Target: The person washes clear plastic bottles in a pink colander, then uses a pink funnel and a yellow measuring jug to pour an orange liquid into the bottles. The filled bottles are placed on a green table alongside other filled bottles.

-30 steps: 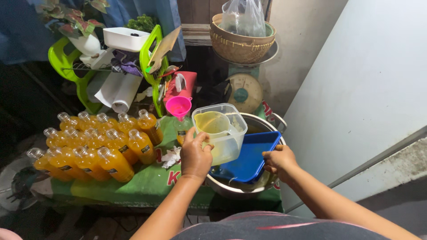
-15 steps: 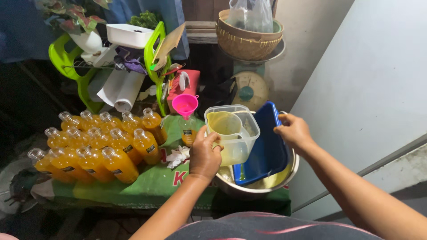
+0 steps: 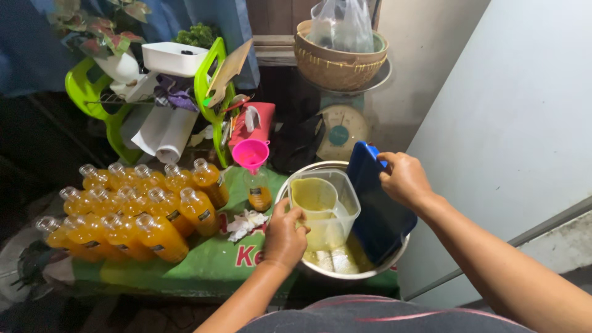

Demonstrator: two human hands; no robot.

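From the head view I see the left hand with its grip clamped on the handle of a clear plastic jug holding yellow liquid, poised over the metal basin. The right hand grips the top edge of the blue lid, which a second ago lay nearly flat across the basin and now stands tilted up against its far rim, exposing the yellow liquid beneath. The jug has meanwhile shifted towards the pink funnel seated in an almost empty bottle. I judge dipping finished and pouring imminent. Filled orange bottles stand clustered on the green-covered table.
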